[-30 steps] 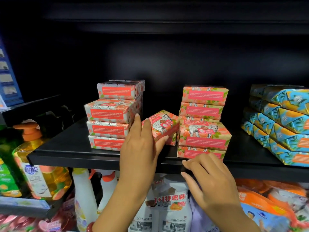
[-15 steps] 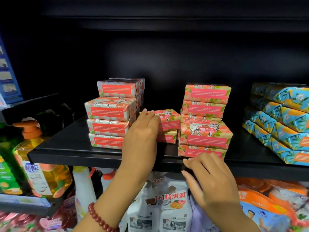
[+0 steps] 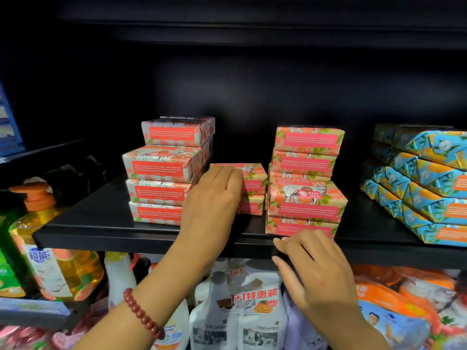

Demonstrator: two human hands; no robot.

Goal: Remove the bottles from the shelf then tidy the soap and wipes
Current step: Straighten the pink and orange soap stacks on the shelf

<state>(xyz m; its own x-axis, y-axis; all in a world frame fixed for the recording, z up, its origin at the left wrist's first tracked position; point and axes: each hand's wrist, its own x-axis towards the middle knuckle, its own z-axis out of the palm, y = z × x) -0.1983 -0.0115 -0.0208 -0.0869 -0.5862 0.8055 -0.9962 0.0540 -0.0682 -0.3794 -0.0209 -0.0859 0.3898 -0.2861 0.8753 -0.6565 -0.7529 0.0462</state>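
On the black shelf [image 3: 96, 223] stand two stacks of pink-orange soap boxes, a left stack [image 3: 161, 170] and a right stack [image 3: 307, 200]. Between them sits a low pile of two such boxes, the upper soap box [image 3: 254, 179] lying level on the lower one [image 3: 251, 205]. My left hand [image 3: 214, 198] lies against this pile, fingers flat over the upper box's left end; the thumb is hidden. My right hand [image 3: 316, 269] rests on the shelf's front edge below the right stack and holds nothing. Blue and orange wipe packs [image 3: 429, 178] are stacked at the right.
Below the shelf stand a yellow pump bottle [image 3: 58, 251] at the left, white bottles [image 3: 227, 319] in the middle and orange pouches [image 3: 404, 299] at the right. The shelf back is dark, and bare shelf lies left of the soap.
The soap box that my left hand held tilted now lies flat on the lower middle box. My left hand has moved forward over it. My right hand has stayed on the shelf edge.
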